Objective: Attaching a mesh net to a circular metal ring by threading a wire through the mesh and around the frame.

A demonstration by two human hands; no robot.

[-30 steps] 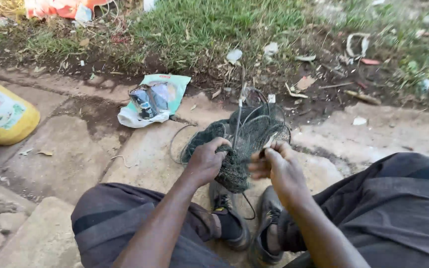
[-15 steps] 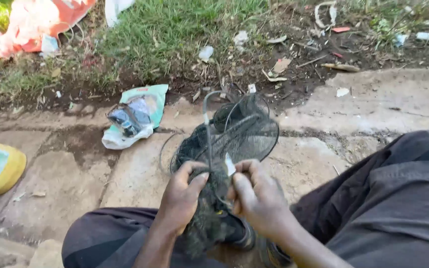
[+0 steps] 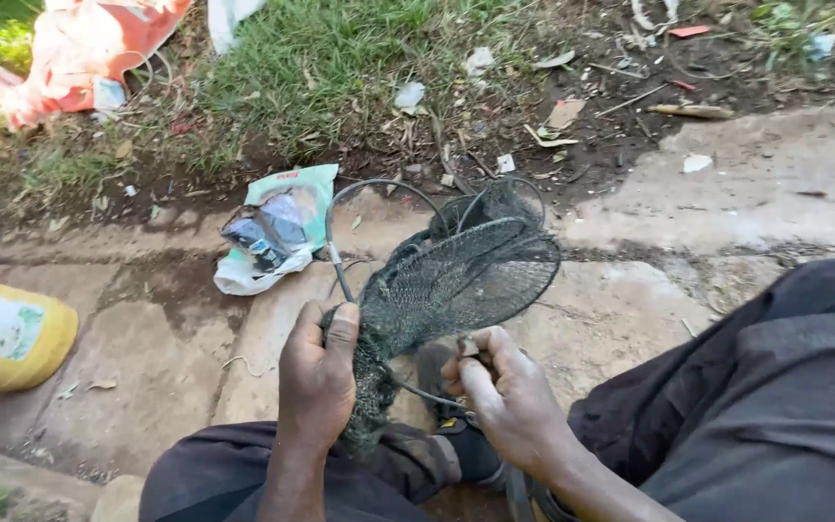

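Between the person's knees, above the cracked concrete slab [image 3: 707,193], a dark mesh net [image 3: 456,275] on bent wire hoops was being worked. Judging by its look, the job was only partly through: the netting lay stretched over the forward hoops but hung bunched and loose at the near end, and a bare wire loop [image 3: 369,193] curved out uncovered toward the slab's far edge. The left hand [image 3: 316,382] was clamped around the gathered mesh and wire stem. The right hand [image 3: 504,396] pinched the hoop's near rim, fingers closed on wire, possibly with a small object I could not make out. A yellow jerrycan [image 3: 7,333] sat at the left edge, a crumpled plastic bag [image 3: 273,232] beyond the net.
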